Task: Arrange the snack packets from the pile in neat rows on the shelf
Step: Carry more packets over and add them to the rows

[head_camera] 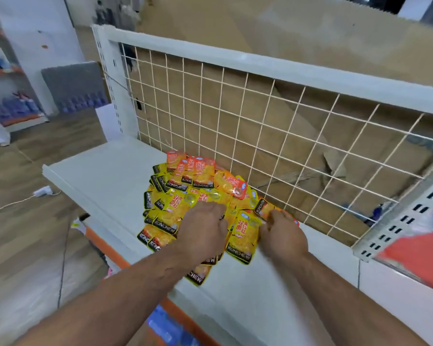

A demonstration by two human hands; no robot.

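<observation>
Roughly 25–30 snack packets (185,203) in 1 loose heap, overlapping, so no exact count is possible. Most are yellow w/ a black band at the bottom. Approx 4–5 at the back have orange-red tops and lean on each other just beside the wire grid (260,116). No rows yet, and the packets point every which way. The heap sits mid-shelf on the white shelf (103,171), its back edge touching the grid and its front edge near the shelf lip.

2 bare hands are on the heap. The left hand (203,229) lies palm-down on the front-centre packets, fingers loosely bent and pressing, w/ nothing gripped as far as can be seen. The right hand (284,234) is on the heap's right side near the grid, fingers curled onto packet edges. Whether it actually has 1 pinched can't be told. 1 yellow packet lies between the two hands, touching both.

Behind the grid is brown cardboard (298,46) — several sheets, creased. 1 slotted upright (405,221) is at right, w/ 1 orange-red sheet (418,258), blurred, in front of it. At left, on the wood floor (23,233), lies 1 white cable (15,202) w/ a plug. Blue goods (15,108) on the far racks are too blurred to count.
</observation>
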